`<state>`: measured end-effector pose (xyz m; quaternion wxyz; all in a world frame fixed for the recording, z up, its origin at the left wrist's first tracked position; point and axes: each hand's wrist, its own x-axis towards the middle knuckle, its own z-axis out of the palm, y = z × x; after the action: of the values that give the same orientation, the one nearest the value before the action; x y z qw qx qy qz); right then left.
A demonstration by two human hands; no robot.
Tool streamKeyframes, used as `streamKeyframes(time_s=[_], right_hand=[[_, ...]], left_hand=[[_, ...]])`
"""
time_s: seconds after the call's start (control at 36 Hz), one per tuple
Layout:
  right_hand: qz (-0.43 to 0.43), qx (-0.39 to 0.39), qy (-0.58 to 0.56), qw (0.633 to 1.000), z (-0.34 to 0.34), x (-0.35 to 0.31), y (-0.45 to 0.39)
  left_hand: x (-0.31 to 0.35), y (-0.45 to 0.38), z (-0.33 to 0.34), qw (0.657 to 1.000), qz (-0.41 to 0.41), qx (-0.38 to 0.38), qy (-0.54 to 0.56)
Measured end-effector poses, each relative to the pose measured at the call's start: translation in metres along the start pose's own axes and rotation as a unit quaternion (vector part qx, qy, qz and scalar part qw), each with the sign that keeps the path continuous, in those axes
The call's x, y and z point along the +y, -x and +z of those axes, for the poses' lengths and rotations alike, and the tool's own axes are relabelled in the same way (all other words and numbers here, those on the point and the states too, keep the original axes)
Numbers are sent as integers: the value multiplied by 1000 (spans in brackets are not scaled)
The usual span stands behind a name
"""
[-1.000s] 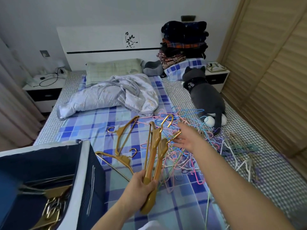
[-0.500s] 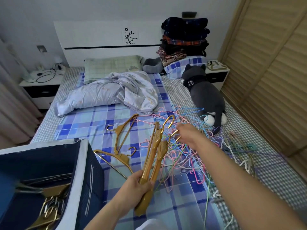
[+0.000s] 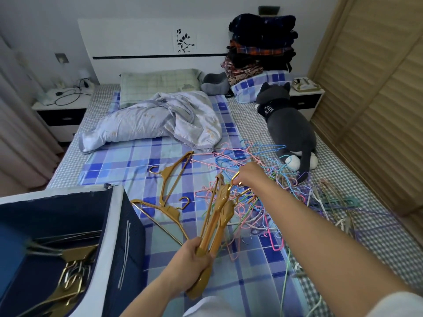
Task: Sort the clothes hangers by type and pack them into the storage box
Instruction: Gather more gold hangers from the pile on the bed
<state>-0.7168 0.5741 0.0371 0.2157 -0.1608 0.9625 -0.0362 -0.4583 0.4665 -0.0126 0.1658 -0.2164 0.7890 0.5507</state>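
Your left hand [image 3: 191,259] and right hand [image 3: 250,176] are bare, with no gloves, rings or watch showing. Both forearms are uncovered. A white sleeve [image 3: 393,304] shows at your right upper arm.

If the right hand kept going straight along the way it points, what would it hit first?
Probably the tangle of thin coloured wire hangers just beyond the right hand, which pinches a gold hook; the grey plush cat lies further. Depth is uncertain.

Crumpled quilt [image 3: 158,120] mid-bed, green pillow [image 3: 158,84] behind it. Grey plush cat [image 3: 290,131] lies right, clothes stack [image 3: 261,44] far right.
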Motion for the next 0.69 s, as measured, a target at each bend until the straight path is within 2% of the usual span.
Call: streamKeyframes(time_s=[0.22, 0.33, 0.39, 0.47, 0.53, 0.58, 0.61, 0.69], right_hand=[[68, -3, -71, 995, 15, -9, -16], [98, 6, -146, 984, 24, -10, -22], [85, 15, -207, 974, 25, -9, -21], [68, 19, -369, 927, 24, -7, -19], [93, 7, -404, 910, 23, 1, -19], [122, -43, -426, 895, 26, 9, -15], [136, -80, -458, 875, 26, 12, -11], [156, -173, -586, 776, 26, 25, -2]], left_hand=[[-7, -4, 4, 1000, -4, 16, -3], [-9, -7, 4, 999, 21, 38, -21], [-11, -8, 1, 999, 23, 38, -29], [-17, -12, -2, 999, 24, 37, -32], [-21, -14, -3, 999, 22, 35, -26], [-24, -17, -4, 999, 20, 32, -21], [-25, -18, -4, 999, 19, 31, -22], [-28, -22, -1, 999, 12, 24, -32]])
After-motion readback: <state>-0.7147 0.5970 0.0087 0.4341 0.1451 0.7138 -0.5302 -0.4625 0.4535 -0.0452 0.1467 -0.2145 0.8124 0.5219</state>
